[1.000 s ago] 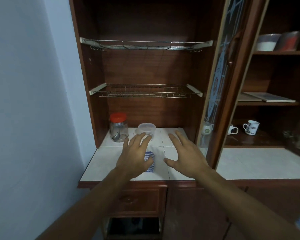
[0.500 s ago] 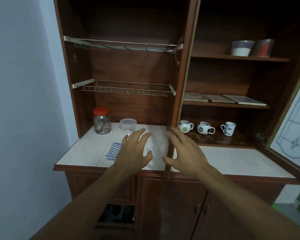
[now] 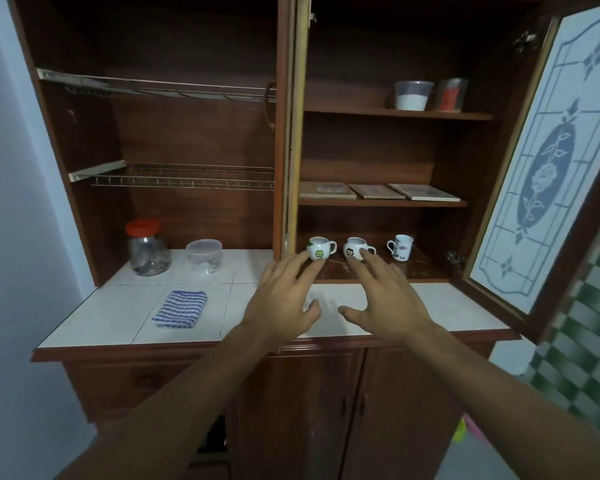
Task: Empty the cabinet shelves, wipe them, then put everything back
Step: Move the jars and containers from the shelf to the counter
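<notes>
Your route to the bottom right shelf [image 3: 423, 268] runs over bare counter [image 3: 447, 306], past the door [image 3: 551, 168] swung wide at right. 3 cups [image 3: 354, 243] line the shelf front with gaps between them; the centre post [image 3: 288, 133] walls off the left bay [image 3: 187, 220], and the shelf above [image 3: 381, 202] caps headroom.

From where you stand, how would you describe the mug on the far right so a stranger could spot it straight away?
Look at the right half of the wooden cabinet, beside the open glass door, then at its lowest shelf. Of three mugs in a row there, it is the rightmost mug: tall and straight-sided, while the left mug and the middle mug are squat and round.
</notes>
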{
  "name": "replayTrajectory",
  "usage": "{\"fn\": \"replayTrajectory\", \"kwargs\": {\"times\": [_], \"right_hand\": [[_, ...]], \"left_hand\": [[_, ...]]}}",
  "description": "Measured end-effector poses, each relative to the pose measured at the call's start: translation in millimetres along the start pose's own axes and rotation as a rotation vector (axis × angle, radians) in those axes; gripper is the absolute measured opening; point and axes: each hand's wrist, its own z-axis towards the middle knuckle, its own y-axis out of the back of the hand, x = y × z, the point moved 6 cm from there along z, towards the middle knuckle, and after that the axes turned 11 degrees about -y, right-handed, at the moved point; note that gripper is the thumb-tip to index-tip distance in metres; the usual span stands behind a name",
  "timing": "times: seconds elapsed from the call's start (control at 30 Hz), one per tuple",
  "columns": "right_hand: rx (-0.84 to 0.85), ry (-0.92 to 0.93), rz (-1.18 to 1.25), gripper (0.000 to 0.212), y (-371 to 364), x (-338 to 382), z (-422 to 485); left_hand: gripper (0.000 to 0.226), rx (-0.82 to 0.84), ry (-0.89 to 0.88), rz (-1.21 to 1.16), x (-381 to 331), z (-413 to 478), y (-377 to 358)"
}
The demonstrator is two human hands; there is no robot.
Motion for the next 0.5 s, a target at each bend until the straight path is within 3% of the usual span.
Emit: {"fn": "replayTrajectory", "kwargs": {"times": [0.5], "right_hand": [[-0.057,0.078,-0.031,0.092,26,-125,40]], "left_hand": [[0.085,0.163,0.175,0.179,-56,100,-71]]}}
